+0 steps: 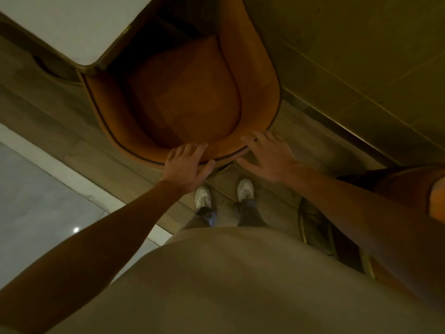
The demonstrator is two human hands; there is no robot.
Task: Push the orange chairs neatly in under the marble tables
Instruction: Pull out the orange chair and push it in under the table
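An orange tub chair [187, 100] with a curved back stands right in front of me, seen from above. Its front end reaches under the corner of a white marble table [72, 30] at the upper left. My left hand [186, 166] grips the top rim of the chair's back, fingers over the edge and thumb behind. My right hand [267, 155] rests with spread fingers on the same rim, further right, lying on it rather than closed around it.
A wall or panel [361, 56] with a brass strip runs close along the chair's right side. Another orange chair [409, 186] with a brass frame stands at my right. My white shoes [245, 189] are on the wooden floor; pale stone flooring [36, 201] lies left.
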